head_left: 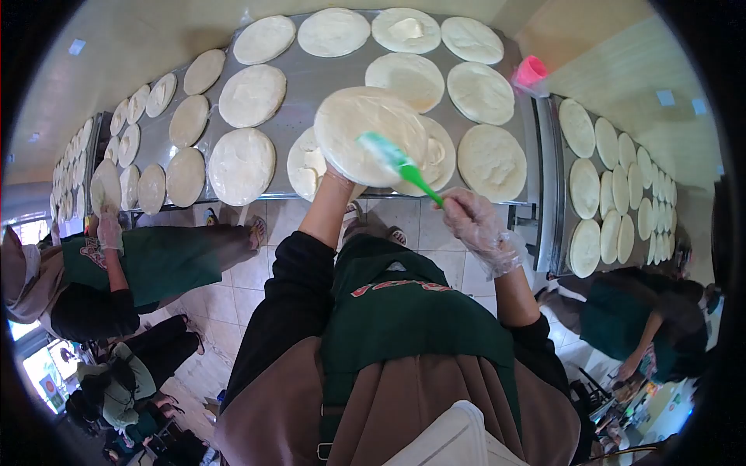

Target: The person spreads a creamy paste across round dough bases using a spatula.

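Observation:
Raised above the metal table, a round flat dough base (350, 116) with a glossy pale spread on top rests on my left hand (336, 180). The fingers of that hand are hidden beneath it. My right hand (475, 221), in a clear plastic glove, is closed around the handle of a green spatula (408, 169). White cream coats the spatula's head, which touches the top of the base. Below are two more bases, one at left (305, 165) and one at right (439, 155), partly covered and bearing dabs of cream.
Several dough bases lie in rows on the metal table (311, 81); one at the back (406, 29) carries a cream dollop. A pink cup (531, 70) stands at the right corner. A second table (556, 182) holds more bases. Co-workers stand left (155, 256) and right (622, 318).

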Available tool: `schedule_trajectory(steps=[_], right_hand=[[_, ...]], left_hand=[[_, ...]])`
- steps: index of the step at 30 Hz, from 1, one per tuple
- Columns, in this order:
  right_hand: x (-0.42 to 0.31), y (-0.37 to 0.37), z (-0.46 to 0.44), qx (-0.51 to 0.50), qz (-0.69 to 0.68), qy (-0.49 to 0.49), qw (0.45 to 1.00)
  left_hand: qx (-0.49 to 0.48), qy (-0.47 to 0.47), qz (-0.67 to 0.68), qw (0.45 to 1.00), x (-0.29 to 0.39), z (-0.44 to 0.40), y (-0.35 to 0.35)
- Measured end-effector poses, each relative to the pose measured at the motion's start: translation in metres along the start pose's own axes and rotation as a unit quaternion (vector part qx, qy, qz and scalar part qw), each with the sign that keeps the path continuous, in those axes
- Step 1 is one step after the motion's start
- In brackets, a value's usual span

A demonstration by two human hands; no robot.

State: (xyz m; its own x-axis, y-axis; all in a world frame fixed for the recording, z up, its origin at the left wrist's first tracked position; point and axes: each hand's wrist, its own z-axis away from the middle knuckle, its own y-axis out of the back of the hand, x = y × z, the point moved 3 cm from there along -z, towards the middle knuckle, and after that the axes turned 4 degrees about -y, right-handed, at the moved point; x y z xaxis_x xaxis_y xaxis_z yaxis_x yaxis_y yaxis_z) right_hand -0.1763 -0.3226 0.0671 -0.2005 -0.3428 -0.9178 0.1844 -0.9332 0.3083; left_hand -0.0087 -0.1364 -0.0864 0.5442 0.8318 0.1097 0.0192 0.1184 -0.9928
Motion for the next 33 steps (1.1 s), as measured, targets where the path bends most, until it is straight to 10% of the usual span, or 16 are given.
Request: schedule_trajectory(steps=[5,7,10,20,26,33], right_hand=[[-0.006,0.004,-0.011,0.078,-0.181,-0.188,0.962],[-0.004,0.001,-0.021,0.094,-0.201,-0.192,0.956],[-0.008,-0.003,-0.032,0.123,-0.222,-0.210,0.944],[-0.017,-0.019,-0.060,0.188,-0.231,-0.224,0.928],[-0.028,-0.025,-0.075,0.207,-0.220,-0.241,0.922],[-0.037,-0.032,-0.094,0.201,-0.218,-0.227,0.928]], left_hand=[[-0.090,-0.056,0.077,0.991,0.067,-0.033,0.005],[0.102,-0.175,-0.059,0.978,0.091,-0.046,0.012],[0.116,-0.185,-0.022,0.976,0.110,-0.069,0.028],[0.153,-0.163,0.025,0.974,0.127,-0.109,0.083],[0.348,-0.168,-0.080,0.919,0.148,-0.088,0.114],[0.428,-0.019,-0.164,0.889,0.166,-0.052,0.093]])
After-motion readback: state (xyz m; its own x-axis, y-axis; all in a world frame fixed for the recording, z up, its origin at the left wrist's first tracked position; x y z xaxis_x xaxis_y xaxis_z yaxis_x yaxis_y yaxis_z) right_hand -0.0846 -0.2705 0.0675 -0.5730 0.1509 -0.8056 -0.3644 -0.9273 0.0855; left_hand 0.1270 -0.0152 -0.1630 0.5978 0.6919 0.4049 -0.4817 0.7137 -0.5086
